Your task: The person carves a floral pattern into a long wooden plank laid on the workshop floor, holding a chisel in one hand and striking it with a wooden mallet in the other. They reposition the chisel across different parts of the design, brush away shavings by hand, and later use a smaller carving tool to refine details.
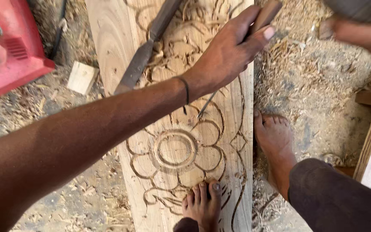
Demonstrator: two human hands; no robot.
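At far left a red power tool (11, 53) and a small wood block (81, 77) lie in the sawdust (310, 81), beside a long plank (108, 47) carved with a flower (177, 148), on which a spare chisel (144, 53) rests. The left arm stretches diagonally up across the plank, wrist banded, and the left hand (228, 53) is clamped around a chisel (237, 64) held steeply, its tip touching the carving just above the flower. One bare foot (202, 204) stands on the plank and the other foot (275, 146) on the sawdust beside it, while the right hand (366, 36), blurred at the top right corner well apart from the left, is wrapped around a dark mallet (357, 8).
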